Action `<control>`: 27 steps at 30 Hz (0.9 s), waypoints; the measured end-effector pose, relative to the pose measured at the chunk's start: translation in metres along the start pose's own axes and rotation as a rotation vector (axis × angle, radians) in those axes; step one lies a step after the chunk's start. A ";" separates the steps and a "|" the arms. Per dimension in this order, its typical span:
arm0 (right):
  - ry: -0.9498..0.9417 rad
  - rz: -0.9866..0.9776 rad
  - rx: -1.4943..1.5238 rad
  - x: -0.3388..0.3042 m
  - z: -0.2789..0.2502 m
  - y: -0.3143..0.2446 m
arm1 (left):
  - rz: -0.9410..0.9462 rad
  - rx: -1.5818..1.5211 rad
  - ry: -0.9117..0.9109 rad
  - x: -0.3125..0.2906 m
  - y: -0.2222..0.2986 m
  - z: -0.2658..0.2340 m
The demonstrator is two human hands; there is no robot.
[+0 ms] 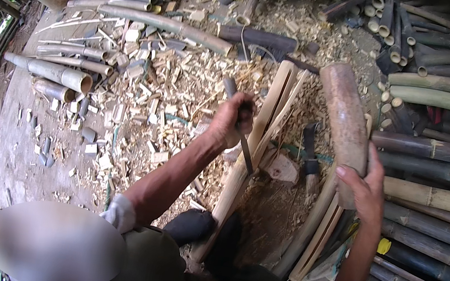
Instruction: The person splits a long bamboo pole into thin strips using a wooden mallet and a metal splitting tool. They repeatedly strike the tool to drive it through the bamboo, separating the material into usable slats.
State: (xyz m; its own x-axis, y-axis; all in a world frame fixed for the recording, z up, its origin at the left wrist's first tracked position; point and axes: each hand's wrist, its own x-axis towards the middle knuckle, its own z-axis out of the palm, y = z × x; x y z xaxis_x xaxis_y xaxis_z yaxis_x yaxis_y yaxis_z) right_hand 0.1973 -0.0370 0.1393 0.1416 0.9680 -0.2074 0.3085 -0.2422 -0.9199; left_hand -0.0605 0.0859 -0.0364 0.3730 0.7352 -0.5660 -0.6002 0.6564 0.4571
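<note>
My left hand is closed around a dark narrow chisel. Its top end sticks out above my fist, and its lower end meets a pale split bamboo pole. That pole slants away from between my legs, with a long slot and a strip splitting off along its far part. To the right, my right hand grips the near end of a thick round wooden club, thumb on top. The club is raised, apart from the pole; my palm is partly hidden behind it.
Wood chips cover the ground ahead. Dark bamboo poles are stacked at the right, and cut bamboo lengths lie at the left. Beyond the pole are a dark-handled tool and a pale wood block. Another slotted pole lies near my right forearm.
</note>
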 end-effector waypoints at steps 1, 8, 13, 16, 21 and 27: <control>-0.001 0.012 -0.006 -0.005 0.000 -0.002 | 0.111 0.027 0.007 -0.016 0.010 0.001; 0.006 0.005 -0.055 -0.013 0.001 -0.015 | 0.296 -0.088 0.003 0.009 0.057 0.000; 0.014 -0.030 -0.063 -0.014 0.003 -0.015 | 0.260 -0.004 -0.013 0.012 0.044 0.018; 0.010 -0.026 -0.065 -0.015 0.002 -0.017 | 0.271 0.002 -0.013 0.013 0.038 0.017; 0.043 -0.042 -0.062 -0.019 0.001 -0.026 | 0.405 0.228 0.006 0.001 0.026 0.029; 0.056 -0.346 -0.172 0.002 -0.005 -0.089 | 0.646 0.835 -0.005 -0.016 -0.004 0.072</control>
State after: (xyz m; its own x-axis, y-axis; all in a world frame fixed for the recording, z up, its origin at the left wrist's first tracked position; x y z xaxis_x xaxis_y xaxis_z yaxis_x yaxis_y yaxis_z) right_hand 0.1745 -0.0134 0.2225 0.0513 0.9904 0.1286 0.4997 0.0860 -0.8619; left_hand -0.0126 0.0835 0.0205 0.1603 0.9861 -0.0446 -0.0087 0.0466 0.9989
